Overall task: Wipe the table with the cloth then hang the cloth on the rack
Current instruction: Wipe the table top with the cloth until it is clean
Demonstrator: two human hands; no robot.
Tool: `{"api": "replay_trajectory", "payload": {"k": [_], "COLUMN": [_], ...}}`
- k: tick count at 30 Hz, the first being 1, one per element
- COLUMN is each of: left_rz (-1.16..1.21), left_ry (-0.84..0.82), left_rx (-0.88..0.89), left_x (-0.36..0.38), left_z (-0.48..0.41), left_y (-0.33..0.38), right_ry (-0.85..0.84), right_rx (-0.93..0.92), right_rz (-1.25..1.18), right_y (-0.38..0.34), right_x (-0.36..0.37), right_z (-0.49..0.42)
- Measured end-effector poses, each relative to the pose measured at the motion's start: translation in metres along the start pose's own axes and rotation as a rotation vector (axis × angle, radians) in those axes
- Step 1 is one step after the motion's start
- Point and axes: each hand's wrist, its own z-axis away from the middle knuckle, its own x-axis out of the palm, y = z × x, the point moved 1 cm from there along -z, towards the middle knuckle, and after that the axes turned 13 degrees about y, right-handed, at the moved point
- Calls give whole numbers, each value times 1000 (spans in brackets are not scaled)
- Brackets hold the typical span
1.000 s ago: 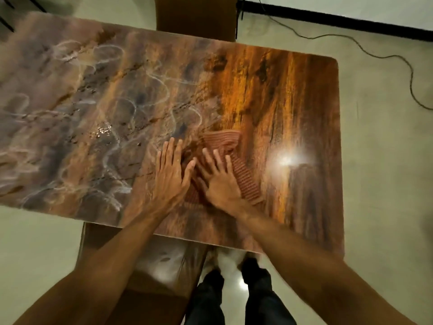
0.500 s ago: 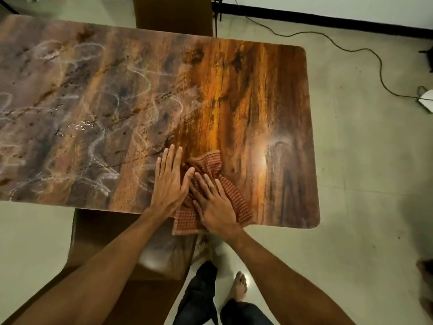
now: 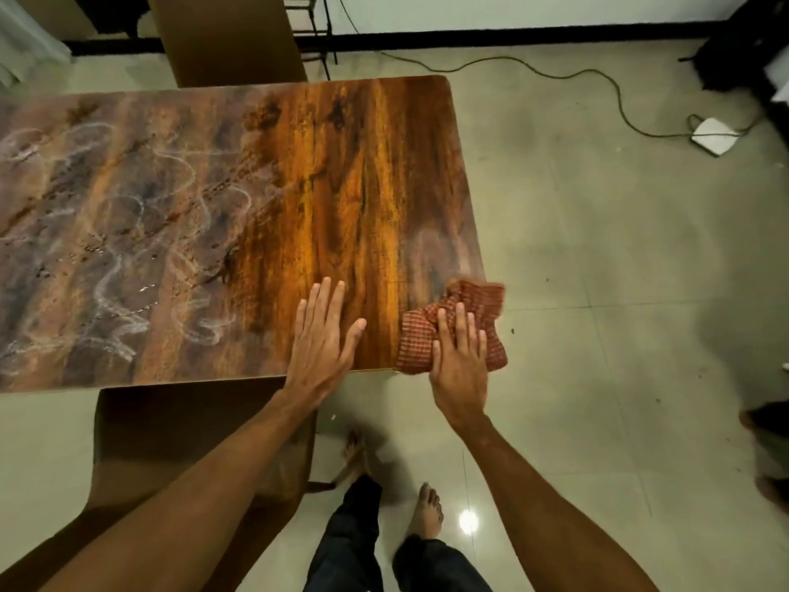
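Mid-wipe at the lower right of the table; working with a red checked cloth bunched right on the near right corner, partly hanging past both edges over the floor. Pressing down on it with the right hand, fingers straight and laid flat across the folds, not curled round anything. Bracing with the left hand just left of the cloth and apart from it, flat on bare table, fingers spread and straight, holding nothing.

Looks soft, thin and light; crumples rather than slides as a sheet, so likely to drag well only under a flat palm; no risk of breaking; perhaps damp, though cannot tell. Half off the corner, so could slip to the floor if released. For the hanging step, best pinched at one edge or corner, handiest at the loose flap at the upper right of the bundle; then shaken out so as to drape evenly.

Much left to do, judging by the pale swirls across the left half of the table; wiped clean only at the right, by the look of it. No rack plainly in view; possibly the dark frame at the top centre, but cannot tell. Also there: a chair tucked in at the lower left; a cable on the floor at the upper right.
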Motion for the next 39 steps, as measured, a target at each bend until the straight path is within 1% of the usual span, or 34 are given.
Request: {"api": "replay_trajectory", "payload": {"k": [1, 2, 3, 6, 7, 8, 11, 12, 13, 15, 16, 17, 18, 19, 20, 21, 22, 24, 25, 26, 27, 29, 30, 31, 32, 34, 35, 36, 37, 38, 39], "left_rz": [-2, 0, 1, 12, 18, 20, 8, 5, 4, 2, -1, -4, -9, -15, -16, -13, -9, 4, 14, 25, 36, 54, 51, 47, 42, 37, 29, 30, 36, 47, 55], "left_ry": [0, -9, -23, -48, -54, -58, -34, -31, -31, -31, -29, -24, -19, -16, -17, -21, -27, -43, -48, -42, -33, -23, -17, -14, -20, -43, -50, -53, -54, -52, -49], "left_rx": [6, 10, 19, 51, 55, 57, 41, 37, 32, 24, 22, 17, 9, 2, -2, -3, -2, -10, -15, -19, -22, -38, -41, -43, -43, -56, -58, -58, -55, -53, -49], "left_x": [4, 8, 13, 24, 26, 29, 30, 29, 28, 28, 29, 29, 30, 31, 32, 32, 33, 34, 35, 35, 35, 35, 36, 36, 36, 37, 38, 39, 40, 40, 41], "left_z": [1, 3, 4, 7, 6, 5, 0, -3, -6, -14, -18, -22, -27, -32, -37, -41, -45, -55, -63, -70, -76, -94, -103, -110, -116, -128, -133, -139, -145, -152, -158], "left_y": [9, 16, 24, 40, 42, 45, 46, 45, 44, 42, 41, 40, 38, 35, 31, 28, 25, 17, 11, 7, 2, -13, -21, -26, -31, -38, -40, -42, -42, -43, -43], "right_ry": [12, 2, -22, -118, -120, -104, -46, -55, -78, -154, -182, -182, -160, -131, -118, -114, -123, -186, -217, -230, -210, -155, -132, -114, -114, -180, -219, -254, -266, -259, -237], "right_rx": [58, 63, 20, -260, -293, -259, 64, 95, 32, -235, -321, -334, -280, -182, -85, -39, -77, -307, -394, -409, -350, -86, 3, 10, -61, -336, -472, -538, -530, -467, -359], "right_rz": [4, -12, -49, -143, -138, -114, -58, -70, -87, -91, -82, -65, -39, 1, 34, 53, 55, 20, 3, 2, 15, 81, 113, 127, 114, 58, 39, 29, 25, 39, 65], "right_y": [6, 1, -6, -4, 5, 17, 26, 16, 6, 0, 6, 13, 19, 21, 16, 6, -5, -23, -25, -21, -16, -12, -17, -28, -41, -58, -55, -47, -35, -26, -17], "right_x": [-4, -4, -5, 1, 0, -1, -6, -6, -5, 1, 3, 3, 4, 5, 7, 10, 14, 23, 26, 27, 29, 33, 36, 40, 43, 51, 50, 45, 40, 36, 32], "right_z": [1, 3, 8, 19, 14, 5, -23, -26, -28, -26, -31, -40, -53, -65, -76, -82, -84, -89, -98, -114, -132, -176, -191, -198, -197, -181, -173, -178, -190, -207, -223]}}
